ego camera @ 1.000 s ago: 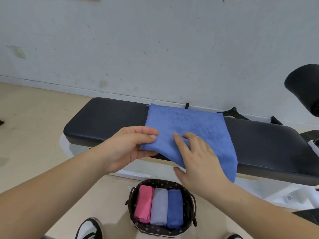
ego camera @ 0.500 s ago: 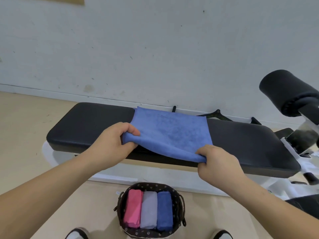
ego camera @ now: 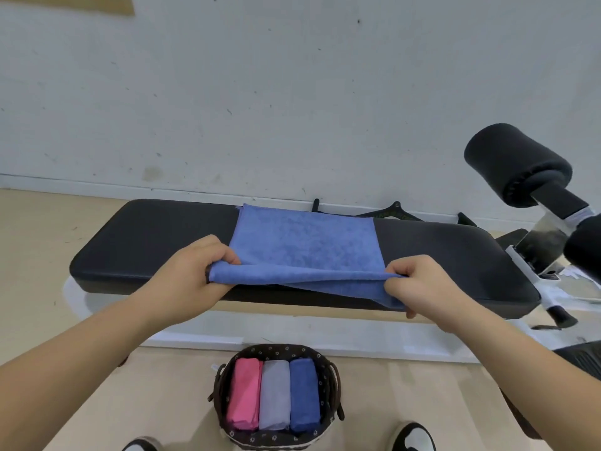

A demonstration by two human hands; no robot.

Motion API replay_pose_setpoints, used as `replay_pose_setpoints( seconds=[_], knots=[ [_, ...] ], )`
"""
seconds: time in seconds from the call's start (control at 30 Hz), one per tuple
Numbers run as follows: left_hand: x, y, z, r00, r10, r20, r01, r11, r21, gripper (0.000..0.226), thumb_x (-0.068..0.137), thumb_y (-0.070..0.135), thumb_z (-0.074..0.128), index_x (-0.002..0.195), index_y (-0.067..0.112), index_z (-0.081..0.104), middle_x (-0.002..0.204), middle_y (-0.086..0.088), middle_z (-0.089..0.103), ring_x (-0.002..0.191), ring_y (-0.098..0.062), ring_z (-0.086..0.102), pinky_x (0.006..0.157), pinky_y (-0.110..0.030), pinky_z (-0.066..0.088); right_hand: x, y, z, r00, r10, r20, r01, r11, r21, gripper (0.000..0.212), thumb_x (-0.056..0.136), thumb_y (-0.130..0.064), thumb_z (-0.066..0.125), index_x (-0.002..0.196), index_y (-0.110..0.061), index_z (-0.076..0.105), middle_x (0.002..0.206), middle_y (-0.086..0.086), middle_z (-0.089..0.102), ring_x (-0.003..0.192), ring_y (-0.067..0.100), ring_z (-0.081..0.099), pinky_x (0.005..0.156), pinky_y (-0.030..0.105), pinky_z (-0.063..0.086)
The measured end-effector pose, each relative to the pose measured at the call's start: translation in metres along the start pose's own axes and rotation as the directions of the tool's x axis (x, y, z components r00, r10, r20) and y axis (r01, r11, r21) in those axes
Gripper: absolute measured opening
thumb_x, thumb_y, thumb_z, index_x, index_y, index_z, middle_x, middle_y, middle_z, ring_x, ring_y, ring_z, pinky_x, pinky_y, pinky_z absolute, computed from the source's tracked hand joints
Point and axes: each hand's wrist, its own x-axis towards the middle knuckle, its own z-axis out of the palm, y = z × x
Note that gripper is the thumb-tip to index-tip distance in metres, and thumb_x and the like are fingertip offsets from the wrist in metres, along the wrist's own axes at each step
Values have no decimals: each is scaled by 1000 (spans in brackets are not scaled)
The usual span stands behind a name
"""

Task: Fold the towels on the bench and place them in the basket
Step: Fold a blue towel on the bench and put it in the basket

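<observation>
Left hand (ego camera: 192,275): I pinch the near-left corner of the blue towel (ego camera: 309,245);
Right hand (ego camera: 419,284): I pinch its near-right corner;
Blue towel: spread across the desk (ego camera: 156,236), near edge lifted

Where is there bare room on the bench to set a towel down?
The bench has bare pad left of the blue towel, up to its end, and right of it toward the foam roller. The basket is crowded: three folded towels fill it.
</observation>
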Motion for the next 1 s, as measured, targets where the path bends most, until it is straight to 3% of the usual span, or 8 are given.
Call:
replay_pose_setpoints(
  seconds=[0.2, 0.3, 0.4, 0.5, 0.57, 0.7, 0.83, 1.0],
  knots=[
    [-1, 12, -15, 991, -91, 99, 105, 983, -151, 10, 97, 25, 68, 93, 29, 76, 122, 22, 57, 112, -2, 54, 82, -14, 45, 5, -1, -17, 988, 49, 148, -88, 958, 274, 19, 60, -8, 53, 67, 10, 53, 67, 17, 50, 61, 30, 51, 54, 36, 53],
    [-1, 21, -22, 964, -180, 194, 246, 881, -404, 24, 103, 22, 59, 106, 36, 78, 109, 10, 74, 93, -1, 66, 77, -15, 48, 7, -8, -19, 983, 54, 176, -109, 941, 319, 18, 58, -8, 50, 61, -6, 32, 63, 9, 30, 53, 25, 33, 46, 30, 35],
    [5, 24, -20, 943, -267, 198, 329, 829, -452, 25, 105, 26, 55, 108, 36, 78, 99, 8, 79, 88, -2, 70, 77, -16, 48, 19, -6, -12, 977, 101, 190, -159, 933, 324, 26, 78, -2, 46, 71, -13, 23, 70, 9, 21, 59, 25, 18, 55, 34, 16],
    [17, 17, -10, 917, -364, 160, 398, 822, -408, 22, 105, 34, 52, 110, 33, 74, 100, 16, 78, 91, 1, 72, 80, -22, 50, 39, -4, -1, 983, 146, 113, -173, 942, 289, 25, 89, -11, 47, 73, -17, 28, 70, 6, 28, 60, 22, 22, 53, 29, 17],
    [28, 13, -4, 898, -421, 128, 435, 801, -411, 23, 105, 39, 51, 107, 32, 73, 97, 18, 78, 90, -2, 72, 80, -25, 52, 53, -7, 4, 984, 174, 34, -177, 945, 275, 18, 92, -16, 47, 75, -14, 46, 70, 9, 43, 61, 21, 39, 56, 29, 31],
    [65, 2, 10, 860, -508, 43, 484, 786, -384, 31, 107, 37, 50, 99, 17, 72, 92, 2, 78, 90, -18, 72, 74, -33, 55, 81, -10, 11, 974, 207, -89, -174, 943, 284, 25, 93, -17, 46, 96, 0, 64, 84, 27, 59, 73, 26, 53, 66, 36, 41],
    [104, -17, 23, 863, -504, -25, 474, 826, -305, 40, 104, 35, 52, 93, -2, 62, 88, -23, 69, 74, -32, 62, 66, -40, 46, 107, -13, 15, 958, 189, -217, -126, 954, 274, 10, 85, -15, 48, 76, -11, 47, 72, 9, 40, 69, 22, 36, 61, 35, 29],
    [129, -36, 34, 828, -559, 47, 559, 829, 7, 28, 94, 28, 62, 81, 4, 56, 68, -4, 57, 62, -20, 50, 58, -33, 39, 133, -3, 26, 977, 139, -161, -143, 990, -11, 11, 84, -26, 57, 81, -16, 62, 70, -5, 61, 66, 18, 55, 61, 33, 42]
  ],
)
